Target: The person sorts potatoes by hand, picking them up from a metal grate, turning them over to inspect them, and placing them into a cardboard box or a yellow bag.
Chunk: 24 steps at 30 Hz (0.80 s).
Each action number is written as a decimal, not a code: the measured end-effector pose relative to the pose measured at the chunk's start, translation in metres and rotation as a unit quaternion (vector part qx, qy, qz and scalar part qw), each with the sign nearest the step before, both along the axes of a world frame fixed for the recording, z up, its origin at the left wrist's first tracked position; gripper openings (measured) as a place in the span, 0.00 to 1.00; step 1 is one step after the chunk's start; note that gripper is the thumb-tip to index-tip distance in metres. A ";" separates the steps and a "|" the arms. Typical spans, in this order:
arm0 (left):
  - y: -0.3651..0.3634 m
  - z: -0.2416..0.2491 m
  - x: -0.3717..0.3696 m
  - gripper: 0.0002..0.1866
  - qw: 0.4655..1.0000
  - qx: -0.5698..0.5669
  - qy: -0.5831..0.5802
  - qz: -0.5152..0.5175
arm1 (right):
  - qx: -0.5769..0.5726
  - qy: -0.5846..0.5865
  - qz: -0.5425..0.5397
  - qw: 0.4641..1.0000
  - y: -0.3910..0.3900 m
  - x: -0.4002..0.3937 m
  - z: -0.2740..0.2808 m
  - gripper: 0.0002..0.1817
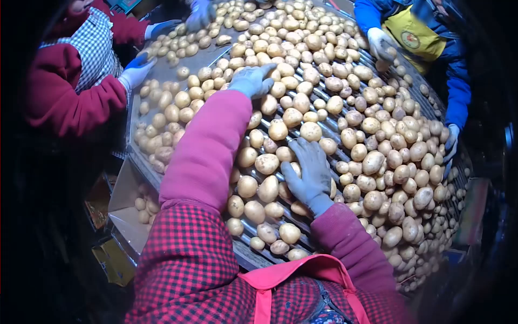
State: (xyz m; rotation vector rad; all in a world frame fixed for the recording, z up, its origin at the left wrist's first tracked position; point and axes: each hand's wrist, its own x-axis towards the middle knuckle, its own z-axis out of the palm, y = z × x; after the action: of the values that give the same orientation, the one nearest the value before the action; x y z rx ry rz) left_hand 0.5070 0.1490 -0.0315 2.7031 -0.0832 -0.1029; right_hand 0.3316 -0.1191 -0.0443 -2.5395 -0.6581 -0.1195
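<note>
My left hand (251, 82), in a grey glove, stretches forward over the potatoes (278, 129) with fingers extended and thumb apart. Its fingertips rest against potatoes, but nothing is gripped in it. Nearer to me, my right hand (312, 175), gloved the same way, lies palm down with its fingers stretched out and thumb to the left. Potatoes lie all around it; anything under the palm is hidden. Beneath both hands runs a slatted metal surface (337, 154), its bars showing between the potatoes.
A dense heap of potatoes (404, 173) covers the right side. On the left stands a person in a checked apron (96, 48), with gloved hands near the edge. Another person in blue sleeves (458, 81) works at the right. Below left, a cardboard box (123, 186) contains potatoes.
</note>
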 end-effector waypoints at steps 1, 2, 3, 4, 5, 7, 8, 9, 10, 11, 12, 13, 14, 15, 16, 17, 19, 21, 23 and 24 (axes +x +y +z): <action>0.000 0.004 -0.001 0.36 1.000 -0.009 0.020 0.017 | -0.005 -0.001 0.002 1.000 0.004 0.004 0.000 0.32; -0.003 0.007 -0.005 0.38 0.998 -0.037 0.043 0.033 | 0.002 0.008 -0.001 1.000 0.007 0.005 0.002 0.32; -0.007 -0.003 -0.010 0.39 0.997 -0.062 0.022 0.040 | 0.009 0.015 -0.001 1.000 0.009 0.006 0.003 0.31; -0.014 -0.015 -0.017 0.39 0.999 -0.040 -0.008 0.027 | 0.016 -0.012 0.002 1.000 0.009 0.007 -0.001 0.30; -0.026 -0.002 -0.031 0.38 0.999 -0.022 -0.001 0.032 | 0.049 -0.043 0.020 0.998 0.009 0.010 -0.007 0.29; -0.046 0.004 -0.055 0.36 0.993 -0.084 -0.009 0.085 | 0.051 -0.019 0.022 0.998 0.011 0.012 -0.002 0.28; -0.054 0.000 -0.063 0.33 0.984 -0.132 -0.015 0.119 | 0.062 -0.006 0.014 0.998 0.012 0.011 -0.001 0.27; -0.063 0.006 -0.080 0.31 0.973 -0.185 -0.036 0.131 | 0.078 -0.003 0.001 0.997 0.013 0.011 -0.001 0.28; -0.069 0.014 -0.097 0.30 0.977 -0.186 -0.027 0.103 | 0.071 -0.025 0.000 0.997 0.012 0.012 -0.007 0.28; -0.075 0.024 -0.118 0.28 0.976 -0.207 -0.037 0.060 | 0.066 -0.045 0.000 0.997 0.008 0.014 -0.017 0.27; -0.078 0.020 -0.144 0.26 0.972 -0.212 -0.101 0.020 | 0.034 -0.035 -0.001 0.999 0.000 0.016 -0.029 0.27; -0.078 0.041 -0.177 0.26 0.967 -0.230 -0.109 0.017 | 0.033 0.023 0.021 0.999 0.002 0.019 -0.020 0.27; -0.077 0.038 -0.205 0.25 0.950 -0.269 -0.158 0.027 | 0.054 0.011 0.014 0.998 0.004 0.017 -0.017 0.27; -0.069 0.057 -0.239 0.24 0.946 -0.290 -0.139 0.038 | 0.074 -0.002 0.006 0.997 0.006 0.015 -0.015 0.26; -0.058 0.058 -0.272 0.25 0.926 -0.313 -0.202 0.056 | 0.080 -0.039 0.005 0.996 0.009 0.015 -0.017 0.25; -0.047 0.061 -0.307 0.26 0.919 -0.300 -0.234 0.104 | 0.090 -0.047 0.002 0.995 0.010 0.014 -0.016 0.24; -0.024 0.055 -0.376 0.27 0.920 -0.248 -0.226 0.205 | 0.091 -0.050 0.003 0.995 0.010 0.015 -0.017 0.24; 0.000 0.043 -0.439 0.29 0.913 -0.159 -0.209 0.313 | 0.094 -0.034 -0.001 0.995 0.012 0.015 -0.011 0.23; 0.019 0.041 -0.489 0.30 0.911 -0.034 -0.097 0.399 | 0.103 -0.037 0.013 0.994 0.012 0.019 -0.013 0.23; 0.022 0.040 -0.503 0.30 0.913 0.055 -0.085 0.396 | 0.088 -0.042 0.007 0.995 0.014 0.020 -0.013 0.23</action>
State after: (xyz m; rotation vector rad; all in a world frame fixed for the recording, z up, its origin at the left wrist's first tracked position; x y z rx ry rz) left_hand 0.0041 0.1708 0.0081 2.6263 0.9806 0.3817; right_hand 0.3521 -0.1055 -0.0573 -2.3711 -0.6685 -0.2693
